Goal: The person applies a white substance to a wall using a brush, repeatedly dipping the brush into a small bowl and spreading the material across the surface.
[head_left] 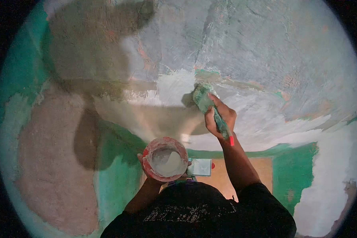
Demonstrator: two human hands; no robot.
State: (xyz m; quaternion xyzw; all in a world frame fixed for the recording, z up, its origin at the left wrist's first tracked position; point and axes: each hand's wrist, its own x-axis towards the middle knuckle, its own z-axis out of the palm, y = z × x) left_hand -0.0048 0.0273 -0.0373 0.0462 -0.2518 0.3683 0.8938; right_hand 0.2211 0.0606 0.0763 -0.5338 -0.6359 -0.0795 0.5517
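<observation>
Here's the right hand [222, 119], up and well forward, fingers closed around a broad paint-smeared brush [205, 100], the thumb and fingers gripping where the handle meets the head. The bristles point away beyond the fingertips, up by the patchy plastered surface [258, 47]; whether they actually touch it, I cannot tell. The handle runs back through the grip, its red tip [231, 140] poking out right by the wrist.

Down to the left hand [144, 173] now, lower and closer to the body, cupped around a round reddish tub [164, 140], fingers showing at both its sides. Inside sits pale, wet-looking paste [169, 166], and the tub's rim is thickly smeared!

Just right of that left hand, a pale rectangular object [200, 167], a small red thing [213, 165] at its edge. Beyond the right hand spread grey patches; out past its right side, green paint [293, 170] meets white. Below both hands, the black shirt [202, 206].
</observation>
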